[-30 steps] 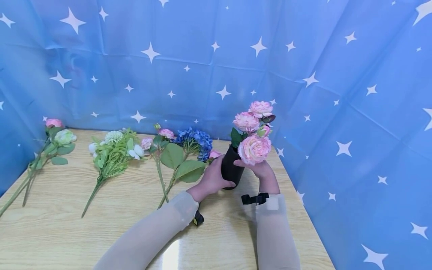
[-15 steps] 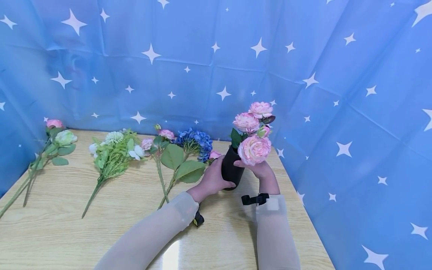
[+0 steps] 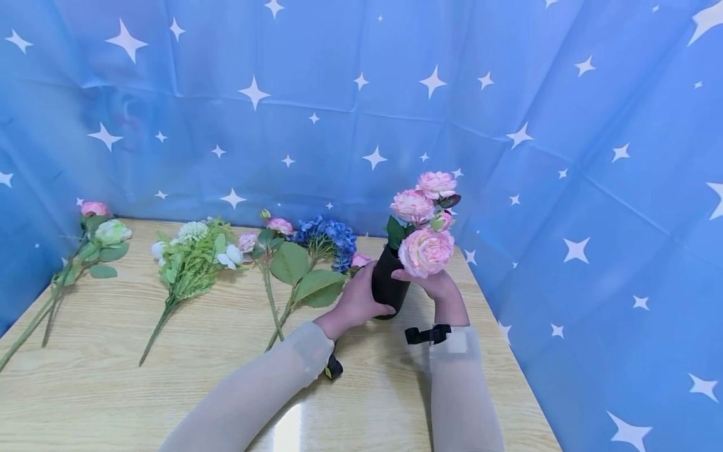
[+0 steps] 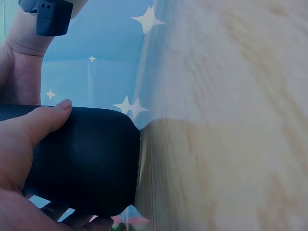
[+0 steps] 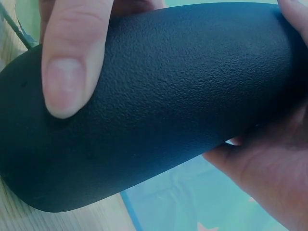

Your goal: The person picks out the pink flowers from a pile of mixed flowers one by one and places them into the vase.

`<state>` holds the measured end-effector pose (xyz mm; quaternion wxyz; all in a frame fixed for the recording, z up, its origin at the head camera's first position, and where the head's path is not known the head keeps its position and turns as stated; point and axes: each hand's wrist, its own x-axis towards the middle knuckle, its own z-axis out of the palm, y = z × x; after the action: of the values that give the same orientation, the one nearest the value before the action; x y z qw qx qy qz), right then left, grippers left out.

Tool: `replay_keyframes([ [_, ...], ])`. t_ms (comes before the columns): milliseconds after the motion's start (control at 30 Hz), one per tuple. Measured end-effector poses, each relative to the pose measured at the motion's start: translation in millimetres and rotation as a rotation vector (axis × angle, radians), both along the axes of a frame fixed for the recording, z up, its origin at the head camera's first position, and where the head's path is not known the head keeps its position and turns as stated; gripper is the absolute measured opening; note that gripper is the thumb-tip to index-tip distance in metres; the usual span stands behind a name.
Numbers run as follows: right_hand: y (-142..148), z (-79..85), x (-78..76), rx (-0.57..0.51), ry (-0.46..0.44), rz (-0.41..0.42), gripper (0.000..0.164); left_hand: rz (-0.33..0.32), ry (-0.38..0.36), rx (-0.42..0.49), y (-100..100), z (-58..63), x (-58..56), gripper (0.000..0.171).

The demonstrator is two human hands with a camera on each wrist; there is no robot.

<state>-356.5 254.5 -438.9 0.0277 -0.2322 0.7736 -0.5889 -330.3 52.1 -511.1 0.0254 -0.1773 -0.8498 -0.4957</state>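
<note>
A black vase (image 3: 388,289) stands toward the table's right side, its base against the wood in the left wrist view. Pink peonies (image 3: 423,251) with a few dark leaves rise from its mouth and lean right. My left hand (image 3: 357,298) grips the lower part of the vase from the left; its thumb (image 5: 72,72) lies along the wall in the right wrist view. My right hand (image 3: 437,285) holds the upper part from the right, partly hidden behind the largest bloom. The stems inside the vase are hidden.
Left of the vase lie a blue hydrangea (image 3: 327,238) and pink flowers with broad leaves (image 3: 289,262). Farther left are a green-and-white bunch (image 3: 189,263) and pink and pale green flowers (image 3: 112,232). A blue star-printed curtain (image 3: 316,81) borders the wooden table (image 3: 214,383).
The whole view has shifted very slightly. Both hands keep their hold on the vase, and the flowers stay in place.
</note>
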Motion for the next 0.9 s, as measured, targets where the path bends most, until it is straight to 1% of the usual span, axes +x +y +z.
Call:
replay_keyframes([
  [200,-0.1,0.5,-2.6,-0.01,0.011,-0.004,0.095,0.016,0.013,-0.039,2.5,4.0,2.3,0.108],
  [300,-0.3,-0.2,-1.9,-0.002,0.003,-0.007,0.093,0.03,-0.004,-0.068,2.3,6.9,6.1,0.107],
  [400,0.3,-1.6,-0.8,0.016,-0.011,-0.021,0.09,0.03,-0.022,-0.069,-1.3,9.9,11.1,0.103],
  [467,-0.3,-2.4,-1.0,0.026,-0.013,-0.024,0.09,0.028,-0.035,-0.047,-6.0,12.0,13.0,0.098],
  [567,-1.1,-2.7,-1.2,0.035,-0.009,-0.032,0.091,0.005,-0.045,-0.014,-14.9,16.0,15.7,0.094],
  [767,-1.2,-1.7,-0.8,0.039,-0.015,-0.031,0.093,-0.047,-0.04,-0.013,-34.5,27.5,18.2,0.088],
  [900,-0.2,-2.0,-0.3,0.026,-0.025,-0.011,0.091,-0.035,-0.063,-0.001,-48.8,34.7,20.2,0.083],
])
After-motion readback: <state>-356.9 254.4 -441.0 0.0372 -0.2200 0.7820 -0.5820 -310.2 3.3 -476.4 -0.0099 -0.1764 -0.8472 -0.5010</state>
